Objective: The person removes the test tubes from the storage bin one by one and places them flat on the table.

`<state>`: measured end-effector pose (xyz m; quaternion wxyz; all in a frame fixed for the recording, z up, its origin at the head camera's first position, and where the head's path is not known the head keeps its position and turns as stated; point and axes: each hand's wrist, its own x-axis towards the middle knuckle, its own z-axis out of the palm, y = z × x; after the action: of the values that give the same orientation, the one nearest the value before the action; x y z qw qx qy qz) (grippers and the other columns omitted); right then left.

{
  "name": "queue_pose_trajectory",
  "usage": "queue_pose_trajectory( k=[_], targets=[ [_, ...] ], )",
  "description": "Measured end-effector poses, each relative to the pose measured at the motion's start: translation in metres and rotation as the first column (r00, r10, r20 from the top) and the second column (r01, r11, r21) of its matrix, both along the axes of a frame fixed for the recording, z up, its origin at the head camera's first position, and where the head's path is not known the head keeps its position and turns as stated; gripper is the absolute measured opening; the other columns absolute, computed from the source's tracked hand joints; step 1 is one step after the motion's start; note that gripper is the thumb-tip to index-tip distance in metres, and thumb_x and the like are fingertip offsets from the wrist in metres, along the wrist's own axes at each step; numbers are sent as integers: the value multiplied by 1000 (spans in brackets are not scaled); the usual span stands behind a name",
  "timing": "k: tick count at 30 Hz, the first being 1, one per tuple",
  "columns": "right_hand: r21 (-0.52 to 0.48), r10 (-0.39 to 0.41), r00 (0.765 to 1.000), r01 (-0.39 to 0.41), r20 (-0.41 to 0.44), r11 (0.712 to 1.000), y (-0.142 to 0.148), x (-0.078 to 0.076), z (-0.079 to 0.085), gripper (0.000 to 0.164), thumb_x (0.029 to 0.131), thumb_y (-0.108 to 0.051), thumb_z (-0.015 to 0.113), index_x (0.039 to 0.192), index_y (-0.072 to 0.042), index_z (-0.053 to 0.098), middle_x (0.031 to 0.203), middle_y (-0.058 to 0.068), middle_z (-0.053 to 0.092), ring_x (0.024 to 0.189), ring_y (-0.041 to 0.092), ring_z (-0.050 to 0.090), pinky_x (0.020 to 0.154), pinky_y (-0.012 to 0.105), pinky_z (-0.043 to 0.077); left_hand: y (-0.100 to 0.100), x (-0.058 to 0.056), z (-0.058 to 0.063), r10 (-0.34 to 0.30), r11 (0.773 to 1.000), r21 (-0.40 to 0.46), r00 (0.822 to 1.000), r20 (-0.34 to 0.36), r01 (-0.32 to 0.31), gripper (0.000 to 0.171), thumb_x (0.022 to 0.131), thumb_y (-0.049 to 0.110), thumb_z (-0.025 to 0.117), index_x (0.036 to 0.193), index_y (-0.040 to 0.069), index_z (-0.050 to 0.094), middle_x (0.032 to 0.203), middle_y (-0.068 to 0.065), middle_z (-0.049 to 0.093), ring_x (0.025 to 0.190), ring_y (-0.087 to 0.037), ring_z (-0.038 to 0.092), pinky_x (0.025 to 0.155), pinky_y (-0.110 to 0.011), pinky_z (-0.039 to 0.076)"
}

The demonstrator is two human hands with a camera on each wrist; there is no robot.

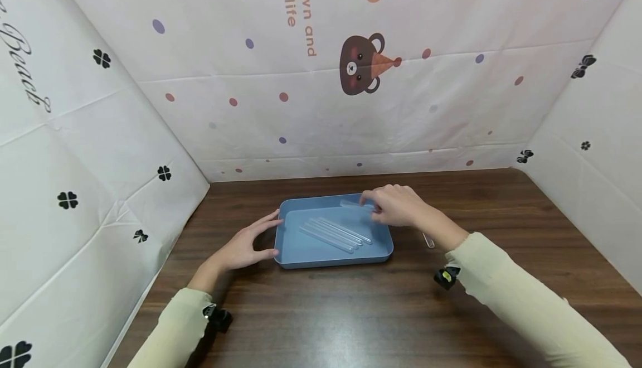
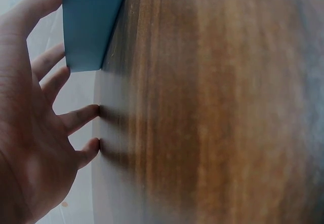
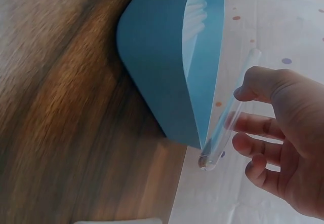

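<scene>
A shallow blue tray [image 1: 321, 262] sits on the wooden table with several clear test tubes [image 1: 333, 233] lying side by side in it. My right hand [image 1: 398, 205] is over the tray's far right corner and pinches one clear test tube [image 3: 217, 138] between thumb and fingers. That tube slants in the right wrist view, its rounded end lowest. At the tray's left side, my left hand [image 1: 246, 247] is spread, thumb and some fingertips touching the wall. Its other fingertips reach the tabletop in the left wrist view [image 2: 35, 102].
Another clear tube-like piece [image 1: 428, 240] lies on the table right of the tray, partly hidden by my right forearm. The dark wooden table [image 1: 321, 312] is bordered by white printed sheets [image 1: 301, 117] at the back and both sides.
</scene>
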<state>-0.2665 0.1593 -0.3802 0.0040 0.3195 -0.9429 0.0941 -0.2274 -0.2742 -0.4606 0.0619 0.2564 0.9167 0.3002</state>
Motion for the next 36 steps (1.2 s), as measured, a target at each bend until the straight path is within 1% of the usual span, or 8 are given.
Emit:
queue_pose_trajectory(
  k=[5,7,13,16,19,24,29,36],
  targets=[
    [-9,-12,999,11,-52,1000,9,2,-2,33,97,-14,77,130,-20,79,82,-6,69,55,8,45,49,23,19,0,0,0,-3,1000,-1,1000,-1,3,76,104,36,80,171,17,50,190,-9,28,172,-47,35,129,-80,36],
    [-9,-19,997,18,-71,1000,13,3,-2,33,97,-13,78,129,-20,79,83,-6,70,55,7,45,49,23,19,0,0,0,-7,1000,1,1000,-1,7,76,104,36,80,171,16,49,190,-9,28,172,-47,35,129,-81,36],
    [6,-25,993,26,-115,1000,26,8,-3,32,96,-11,77,127,-18,79,77,-8,57,55,7,32,52,23,15,-1,-1,0,-12,1000,4,1000,-1,12,77,105,37,80,172,16,49,190,-9,27,172,-47,35,128,-81,37],
    [9,-30,989,32,-146,999,34,10,-3,31,95,-10,79,125,-17,79,76,-9,55,57,7,33,52,24,17,-1,-1,0,-12,1000,0,1000,-2,12,77,105,37,80,172,17,48,190,-9,27,172,-47,35,128,-81,37],
    [7,-44,985,46,-169,999,42,12,-3,31,92,-10,81,122,-18,78,77,-9,57,57,8,39,51,24,21,-1,-1,1,-11,1000,0,1000,-1,11,77,105,38,80,172,17,48,190,-9,27,171,-47,36,128,-81,37],
    [12,-85,984,88,-156,996,56,13,0,31,92,-12,82,122,-19,77,81,-7,65,57,9,45,49,26,29,0,0,1,-11,1000,-2,1000,-4,11,77,105,37,79,172,16,49,190,-10,27,171,-47,37,128,-80,38],
    [14,-114,983,117,-146,993,71,13,0,31,93,-11,80,122,-19,77,86,-6,73,57,9,48,48,27,32,0,0,1,-15,1000,-1,1000,-3,15,77,105,38,80,172,15,49,190,-10,27,171,-47,36,128,-80,38],
    [26,-133,977,139,-168,990,89,15,0,28,93,-11,80,119,-21,76,87,-7,74,59,10,49,49,29,34,-1,0,1,-16,1000,2,1000,-3,16,77,104,37,80,171,16,49,190,-9,28,172,-47,35,128,-80,37]
  ],
)
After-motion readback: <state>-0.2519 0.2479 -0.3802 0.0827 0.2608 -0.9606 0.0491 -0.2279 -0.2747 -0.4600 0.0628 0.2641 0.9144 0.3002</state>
